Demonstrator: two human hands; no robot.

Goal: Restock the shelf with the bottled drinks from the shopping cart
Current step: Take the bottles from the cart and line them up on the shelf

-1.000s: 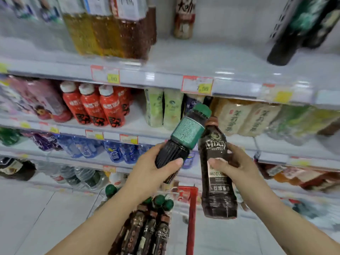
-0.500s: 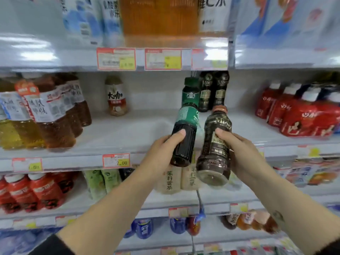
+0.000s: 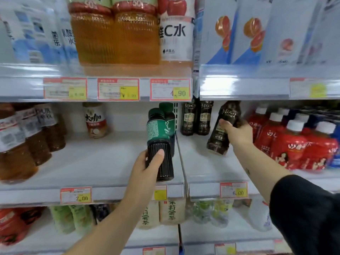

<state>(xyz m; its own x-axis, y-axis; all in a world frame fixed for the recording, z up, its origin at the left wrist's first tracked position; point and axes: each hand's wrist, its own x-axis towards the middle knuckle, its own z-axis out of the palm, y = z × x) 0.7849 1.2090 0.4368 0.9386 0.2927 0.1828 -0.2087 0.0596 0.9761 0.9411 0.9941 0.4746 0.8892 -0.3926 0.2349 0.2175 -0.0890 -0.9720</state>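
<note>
Both hands hold a drink bottle at the middle shelf (image 3: 92, 162).

The left hand (image 3: 147, 168) curls its fingers and thumb round the dark ribbed lower half of the green-label bottle (image 3: 159, 133). The bottle stands upright at the right end of the left shelf section, close to the front edge and directly in front of a second green-capped bottle (image 3: 168, 111). Whether its base touches the shelf cannot be told. The right hand (image 3: 237, 134) grips the dark coffee bottle (image 3: 225, 118) round its middle. That bottle is tilted, top leaning right, over the left part of the right shelf section, just beside two matching coffee bottles (image 3: 196, 116) at the back edge. Red bottles (image 3: 294, 144) crowd the right end, brown tea bottles (image 3: 27, 140) the left end, and one white-labelled bottle (image 3: 95, 120) stands alone at the back.
</note>
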